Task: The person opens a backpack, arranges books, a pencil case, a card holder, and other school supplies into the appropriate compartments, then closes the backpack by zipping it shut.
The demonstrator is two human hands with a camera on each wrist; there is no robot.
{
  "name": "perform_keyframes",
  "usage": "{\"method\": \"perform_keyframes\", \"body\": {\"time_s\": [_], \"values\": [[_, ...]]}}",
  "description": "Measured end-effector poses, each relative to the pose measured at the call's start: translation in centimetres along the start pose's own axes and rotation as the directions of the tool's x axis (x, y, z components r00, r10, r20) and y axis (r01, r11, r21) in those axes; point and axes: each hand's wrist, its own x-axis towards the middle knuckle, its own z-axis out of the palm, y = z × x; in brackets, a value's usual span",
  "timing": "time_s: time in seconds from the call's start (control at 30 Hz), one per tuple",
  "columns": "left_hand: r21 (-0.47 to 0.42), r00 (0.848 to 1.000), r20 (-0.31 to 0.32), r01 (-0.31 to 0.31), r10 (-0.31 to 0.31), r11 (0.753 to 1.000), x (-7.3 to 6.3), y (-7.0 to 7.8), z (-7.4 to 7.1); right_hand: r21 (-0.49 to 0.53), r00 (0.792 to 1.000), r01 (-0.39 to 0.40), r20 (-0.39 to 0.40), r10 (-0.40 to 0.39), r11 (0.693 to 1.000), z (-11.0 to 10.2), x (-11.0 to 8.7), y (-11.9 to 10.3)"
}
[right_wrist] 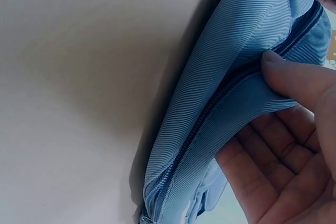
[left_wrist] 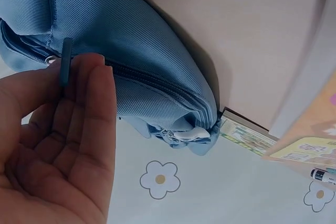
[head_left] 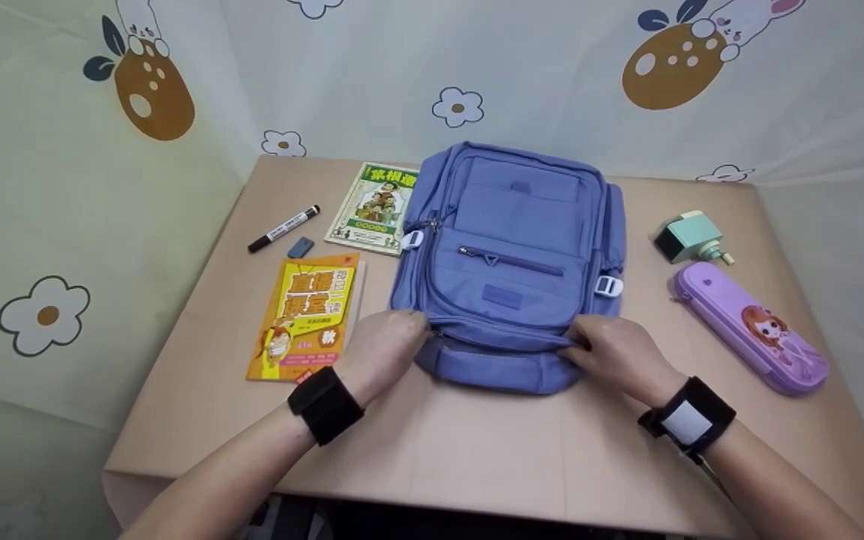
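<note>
A blue backpack (head_left: 518,217) lies on the table with its front face up. At its lower left corner my left hand (head_left: 391,345) pinches a zipper pull (left_wrist: 65,62) between thumb and fingers, as the left wrist view shows. Across the bottom end runs a zipper (right_wrist: 195,127), partly parted near the left hand. My right hand (head_left: 623,351) is at the lower right corner, its thumb on top and fingers underneath, holding the fabric edge beside that zipper.
Left of the backpack lie an orange book (head_left: 304,319), a green-and-white book (head_left: 376,206), a marker (head_left: 284,229) and a small blue-grey eraser (head_left: 300,247). On the right are a mint-green pencil sharpener (head_left: 691,236) and a purple pencil case (head_left: 751,328). A patterned cloth (head_left: 372,90) hangs behind.
</note>
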Motion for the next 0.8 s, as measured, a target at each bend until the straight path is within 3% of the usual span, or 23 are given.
{"method": "perform_keyframes", "body": {"time_s": [0.2, 0.4, 0.6, 0.8], "values": [[-0.007, 1.0, 0.003, 0.0, 0.0, 1.0, 0.1, 0.0, -0.1, -0.006, 0.999, 0.03, 0.037, -0.03, 1.0, -1.1, 0.0, -0.8], [0.011, 0.999, -0.036, -0.018, 0.018, 1.0, 0.0, 0.0, 0.0, -0.016, 0.988, 0.142, -0.055, -0.143, 0.99, -2.0, 1.1, -2.6], [0.0, 1.0, -0.024, 0.002, -0.002, 1.0, 0.0, 0.0, 0.0, -0.043, 0.963, 0.255, -0.075, -0.258, 0.966, -0.8, 2.6, -5.1], [-0.003, 1.0, -0.02, 0.008, -0.008, 1.0, -0.1, 0.1, 0.0, -0.071, 0.949, 0.299, -0.083, -0.305, 0.951, 0.7, 3.4, -7.0]]}}
